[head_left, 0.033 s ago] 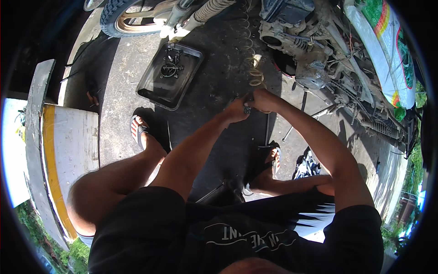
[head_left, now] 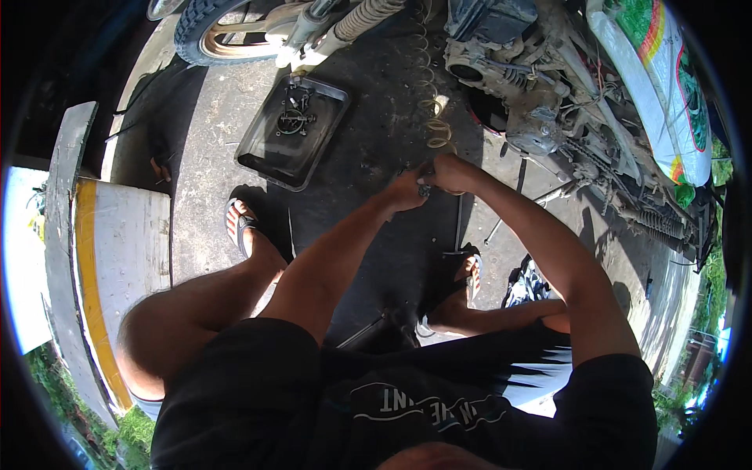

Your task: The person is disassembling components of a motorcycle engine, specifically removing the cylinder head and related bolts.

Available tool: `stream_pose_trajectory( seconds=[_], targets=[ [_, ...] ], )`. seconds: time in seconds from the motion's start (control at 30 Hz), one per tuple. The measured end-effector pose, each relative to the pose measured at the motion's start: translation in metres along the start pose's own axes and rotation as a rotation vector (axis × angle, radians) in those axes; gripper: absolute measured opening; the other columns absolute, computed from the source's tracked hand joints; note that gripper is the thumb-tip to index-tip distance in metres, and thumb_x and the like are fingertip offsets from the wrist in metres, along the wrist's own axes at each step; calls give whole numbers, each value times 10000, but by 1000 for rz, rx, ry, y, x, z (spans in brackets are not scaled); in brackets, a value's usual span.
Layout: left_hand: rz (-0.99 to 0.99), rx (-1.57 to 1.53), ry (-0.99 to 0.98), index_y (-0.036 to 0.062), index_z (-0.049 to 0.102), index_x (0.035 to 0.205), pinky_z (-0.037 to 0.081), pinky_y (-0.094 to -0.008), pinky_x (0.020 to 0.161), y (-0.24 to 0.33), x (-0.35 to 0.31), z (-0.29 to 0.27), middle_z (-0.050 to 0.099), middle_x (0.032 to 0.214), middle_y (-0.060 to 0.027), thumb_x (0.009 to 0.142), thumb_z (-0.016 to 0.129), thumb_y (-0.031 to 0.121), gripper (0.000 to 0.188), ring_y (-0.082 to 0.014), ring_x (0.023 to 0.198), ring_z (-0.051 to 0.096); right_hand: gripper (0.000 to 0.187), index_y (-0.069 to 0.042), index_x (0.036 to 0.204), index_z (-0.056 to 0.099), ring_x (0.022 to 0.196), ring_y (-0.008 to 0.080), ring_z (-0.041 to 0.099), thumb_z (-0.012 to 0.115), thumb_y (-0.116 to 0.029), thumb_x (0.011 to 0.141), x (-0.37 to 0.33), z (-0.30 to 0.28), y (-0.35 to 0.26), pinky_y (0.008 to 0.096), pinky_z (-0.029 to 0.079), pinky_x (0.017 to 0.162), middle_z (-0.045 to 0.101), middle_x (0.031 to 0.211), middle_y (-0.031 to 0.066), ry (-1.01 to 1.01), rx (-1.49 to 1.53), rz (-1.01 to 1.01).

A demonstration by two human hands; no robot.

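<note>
My left hand [head_left: 407,190] and my right hand [head_left: 452,172] meet in front of me over the dark mat. Curled fingers of the left hand close round a small grey metal part [head_left: 424,190], mostly hidden in the grip. Against it presses my right hand, bent at the wrist with its fingers closed; what it holds, if anything, cannot be made out. A coiled yellowish hose [head_left: 440,129] runs from the far side down to just beyond my right hand. Whether the hose joins something in that hand is hidden.
A black metal tray [head_left: 301,178] with small metal parts lies ahead on the left. Beyond it stands a motorcycle wheel [head_left: 188,35]. A dirty engine [head_left: 536,129] and frame fill the right, beside a white sack [head_left: 666,94]. Long-handled tools [head_left: 460,227] lie near my right foot.
</note>
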State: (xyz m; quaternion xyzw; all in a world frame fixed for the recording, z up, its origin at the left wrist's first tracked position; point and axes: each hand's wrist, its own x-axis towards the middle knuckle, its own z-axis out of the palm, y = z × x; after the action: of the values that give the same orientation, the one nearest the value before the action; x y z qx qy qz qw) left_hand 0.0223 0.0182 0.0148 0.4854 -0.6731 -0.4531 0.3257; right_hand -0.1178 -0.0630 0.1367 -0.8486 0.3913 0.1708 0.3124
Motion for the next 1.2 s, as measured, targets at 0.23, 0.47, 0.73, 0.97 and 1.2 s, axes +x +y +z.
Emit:
stream_pose_trajectory(
  seconds=[0.23,0.47,0.73,0.97,1.2],
  targets=[
    [90,391,-193,69,485,1427,378,-456,1159,-5,-6,-39,462,1478,-229,791,743,180,695,-414,1364,451,578,17,969,729,744,300,712,694,-557,904,12,18,11,460,568,729,711,783,151,-438,-43,420],
    [-186,639,59,185,549,1412,381,-461,1174,-93,-25,-63,454,1510,-160,845,620,53,586,-435,1426,377,585,-50,1138,640,796,288,721,728,-562,869,-9,137,47,494,589,731,714,916,114,-697,566,675],
    [-282,373,489,85,678,1246,532,-463,967,-102,-24,-47,630,1327,-167,803,671,-18,455,-347,1235,607,737,-105,1246,618,987,242,701,604,-736,866,-38,209,41,485,579,818,715,1131,95,-380,1818,496],
    [-414,-865,955,-10,714,1076,575,-362,755,-99,-27,-50,723,1013,-107,802,759,40,282,-206,849,698,633,-156,995,662,581,220,621,481,-757,917,-26,211,11,398,523,563,652,729,66,52,1716,697],
    [-563,-1390,735,-52,675,1020,574,-397,781,-107,-10,-69,708,970,-124,901,732,112,211,-277,856,699,466,-148,920,629,499,195,588,634,-614,920,-16,197,-35,357,481,464,616,658,59,432,1850,546]
  ],
)
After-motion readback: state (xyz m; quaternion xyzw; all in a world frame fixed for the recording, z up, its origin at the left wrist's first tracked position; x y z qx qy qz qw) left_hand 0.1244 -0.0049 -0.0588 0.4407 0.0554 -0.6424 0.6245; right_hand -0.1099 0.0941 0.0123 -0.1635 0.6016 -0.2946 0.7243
